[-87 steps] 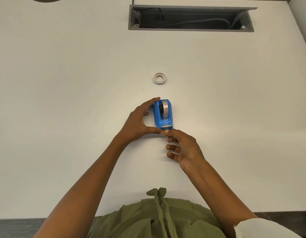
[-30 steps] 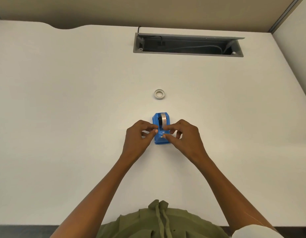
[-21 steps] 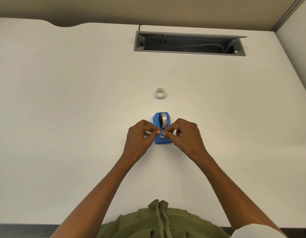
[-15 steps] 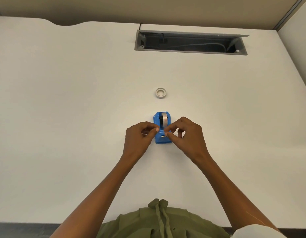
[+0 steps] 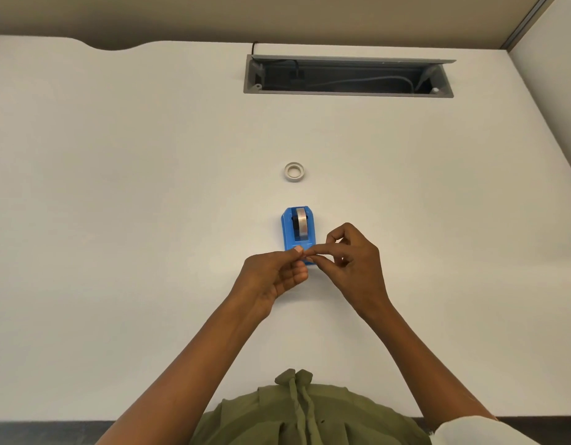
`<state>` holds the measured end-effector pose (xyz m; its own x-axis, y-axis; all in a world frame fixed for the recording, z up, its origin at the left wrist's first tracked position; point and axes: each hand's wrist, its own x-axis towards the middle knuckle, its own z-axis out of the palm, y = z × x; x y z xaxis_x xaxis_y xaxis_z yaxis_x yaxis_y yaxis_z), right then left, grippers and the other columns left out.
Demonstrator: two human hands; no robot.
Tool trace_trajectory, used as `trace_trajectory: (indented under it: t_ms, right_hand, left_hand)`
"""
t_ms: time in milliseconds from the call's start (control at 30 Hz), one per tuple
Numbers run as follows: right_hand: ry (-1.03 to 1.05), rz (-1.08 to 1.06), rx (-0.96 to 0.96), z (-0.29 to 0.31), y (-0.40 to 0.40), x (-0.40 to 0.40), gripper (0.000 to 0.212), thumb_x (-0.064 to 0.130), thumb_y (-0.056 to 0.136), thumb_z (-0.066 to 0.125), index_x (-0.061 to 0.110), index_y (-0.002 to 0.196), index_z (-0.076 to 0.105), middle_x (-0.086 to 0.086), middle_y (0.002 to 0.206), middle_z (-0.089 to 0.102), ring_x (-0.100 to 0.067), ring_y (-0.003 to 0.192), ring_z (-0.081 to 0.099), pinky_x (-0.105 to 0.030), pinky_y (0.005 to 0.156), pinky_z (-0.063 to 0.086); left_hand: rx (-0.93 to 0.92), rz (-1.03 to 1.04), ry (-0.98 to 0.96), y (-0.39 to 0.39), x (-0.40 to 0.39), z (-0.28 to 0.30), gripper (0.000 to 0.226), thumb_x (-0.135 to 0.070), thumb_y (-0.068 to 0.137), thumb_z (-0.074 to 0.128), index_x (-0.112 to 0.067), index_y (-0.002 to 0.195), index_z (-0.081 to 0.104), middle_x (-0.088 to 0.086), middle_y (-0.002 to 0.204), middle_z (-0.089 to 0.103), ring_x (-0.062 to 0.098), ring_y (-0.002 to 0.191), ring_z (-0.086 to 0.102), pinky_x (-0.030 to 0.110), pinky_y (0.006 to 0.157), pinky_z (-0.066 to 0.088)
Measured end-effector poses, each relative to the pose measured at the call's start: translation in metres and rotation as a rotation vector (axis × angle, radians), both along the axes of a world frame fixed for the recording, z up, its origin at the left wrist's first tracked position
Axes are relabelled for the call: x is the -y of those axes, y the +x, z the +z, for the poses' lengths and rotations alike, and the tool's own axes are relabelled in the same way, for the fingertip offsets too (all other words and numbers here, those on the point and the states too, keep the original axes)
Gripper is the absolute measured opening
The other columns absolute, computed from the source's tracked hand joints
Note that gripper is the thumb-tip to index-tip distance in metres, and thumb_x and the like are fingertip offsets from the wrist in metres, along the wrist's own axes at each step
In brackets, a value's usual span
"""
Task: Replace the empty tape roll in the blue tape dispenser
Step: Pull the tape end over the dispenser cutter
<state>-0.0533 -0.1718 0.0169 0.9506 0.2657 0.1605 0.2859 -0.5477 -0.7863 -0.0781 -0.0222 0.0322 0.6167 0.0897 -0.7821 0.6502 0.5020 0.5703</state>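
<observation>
The blue tape dispenser (image 5: pixel 297 227) stands on the white desk with a roll of clear tape (image 5: pixel 301 225) seated in it. An empty white tape core (image 5: pixel 294 171) lies flat on the desk just beyond it. My left hand (image 5: pixel 271 277) and my right hand (image 5: pixel 351 264) meet fingertip to fingertip over the dispenser's near end, hiding the cutter. The thumbs and forefingers are pinched together there; whatever thin thing they pinch is too small to make out.
A grey open cable tray (image 5: pixel 348 77) with wires inside is sunk into the desk at the back. A partition wall rises at the right edge. My green top shows at the desk's near edge.
Both hands have drawn back from the dispenser's sides toward me and now pinch together at its near end. More of the dispenser and roll shows. The camera view has shifted slightly.
</observation>
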Motion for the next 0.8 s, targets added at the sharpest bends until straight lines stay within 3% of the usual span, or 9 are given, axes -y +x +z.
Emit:
trace_trajectory:
  t_ms: [133,233,333,500,633,800]
  right_hand:
    - [0.049,0.001,-0.098,-0.001,-0.005,0.0,0.014,0.017,0.078,0.073,0.02,0.092,0.076,0.007,0.076,0.05,-0.014,0.057,0.046,-0.01,0.054,0.034]
    - [0.151,-0.052,-0.228,-0.001,-0.008,0.001,0.012,0.018,0.078,0.073,0.02,0.09,0.077,0.009,0.075,0.058,-0.009,0.062,0.051,-0.012,0.055,0.039]
    - [0.421,-0.263,-0.552,0.003,-0.014,-0.001,0.008,0.026,0.078,0.072,0.019,0.078,0.075,0.011,0.06,0.064,-0.009,0.055,0.05,-0.019,0.044,0.04]
    - [0.571,-0.43,-1.08,0.01,-0.011,-0.007,0.04,0.049,0.075,0.069,0.01,0.076,0.077,0.004,0.054,0.065,-0.009,0.045,0.052,-0.019,0.038,0.039]
    - [0.603,-0.453,-1.15,0.011,-0.005,-0.014,0.04,0.05,0.067,0.075,0.01,0.071,0.078,0.002,0.054,0.065,-0.01,0.047,0.057,-0.021,0.04,0.043]
    - [0.629,-0.467,-1.15,0.01,-0.006,-0.019,0.023,0.031,0.066,0.082,0.01,0.071,0.074,0.001,0.053,0.067,-0.009,0.046,0.06,-0.019,0.04,0.044]
  left_hand:
    - [0.017,0.028,-0.019,0.0,-0.001,-0.001,0.011,-0.008,0.078,0.072,0.002,0.081,0.07,0.01,0.06,0.071,0.015,0.051,0.068,0.021,0.05,0.055]
    - [0.048,0.019,0.023,0.0,0.001,-0.003,0.008,-0.007,0.077,0.073,0.001,0.077,0.072,0.009,0.06,0.071,0.015,0.051,0.067,0.021,0.05,0.055]
    - [0.089,-0.009,0.069,0.001,0.002,-0.003,0.008,-0.007,0.076,0.074,-0.004,0.068,0.074,0.007,0.057,0.07,0.014,0.051,0.066,0.021,0.052,0.055]
    - [0.081,-0.021,0.115,0.002,0.002,-0.005,0.013,-0.01,0.075,0.075,-0.009,0.062,0.074,0.004,0.054,0.069,0.012,0.048,0.065,0.02,0.049,0.053]
    - [0.09,-0.041,0.137,0.0,0.001,-0.007,0.016,-0.011,0.076,0.075,-0.01,0.06,0.074,0.004,0.052,0.068,0.011,0.047,0.064,0.02,0.048,0.053]
    - [0.115,-0.05,0.172,-0.002,0.0,-0.009,0.012,-0.014,0.076,0.075,-0.007,0.067,0.073,0.003,0.053,0.068,0.011,0.048,0.065,0.02,0.049,0.053]
